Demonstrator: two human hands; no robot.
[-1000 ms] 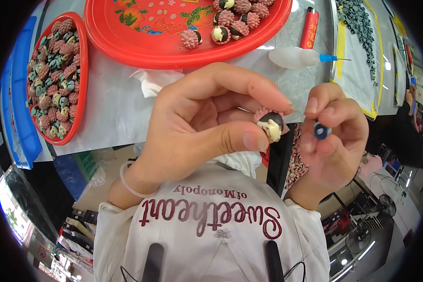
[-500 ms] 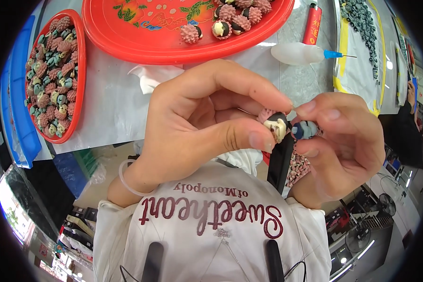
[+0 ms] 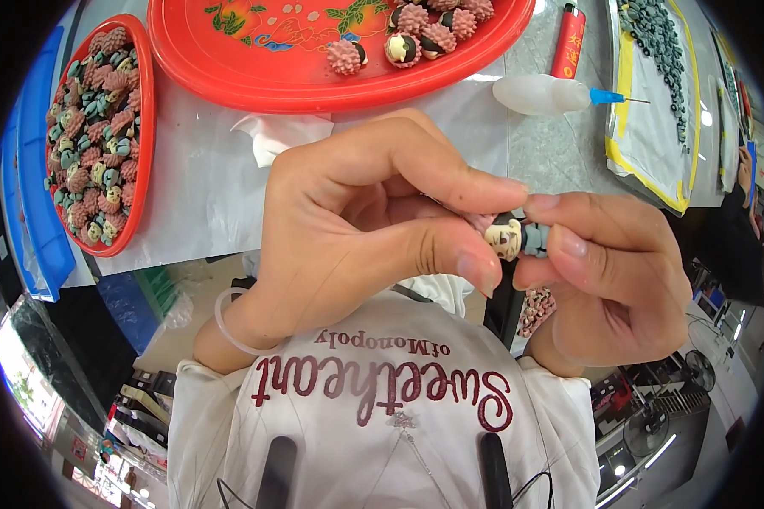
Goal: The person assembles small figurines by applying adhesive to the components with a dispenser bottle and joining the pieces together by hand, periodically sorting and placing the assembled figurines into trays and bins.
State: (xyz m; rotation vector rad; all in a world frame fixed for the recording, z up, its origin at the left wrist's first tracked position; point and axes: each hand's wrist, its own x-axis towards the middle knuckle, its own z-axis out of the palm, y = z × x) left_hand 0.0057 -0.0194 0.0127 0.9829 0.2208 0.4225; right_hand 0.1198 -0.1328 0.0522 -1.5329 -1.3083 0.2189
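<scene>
We saw cream and dusty pink on the doll head [image 3: 505, 240], and blue-grey on the doll body [image 3: 536, 240]. The big tray [image 3: 229, 81] was bright red, patterned with orange-yellow fruit, green leaves and blue swirls; the small tray [image 3: 148, 127] was red too. We noted a blue bin [image 3: 47, 246], a milky-white bottle [image 3: 539, 95] with a blue tip [image 3: 604, 97], a red lighter [image 3: 570, 44] and a white, maroon-lettered shirt [image 3: 339, 458].

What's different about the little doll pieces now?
The right hand brought the small blue-grey body leftward, so it now meets the little head held by the left hand; before, there was a gap. Neither hand let go of its piece. The large red tray and the bottle stayed on the table.
</scene>
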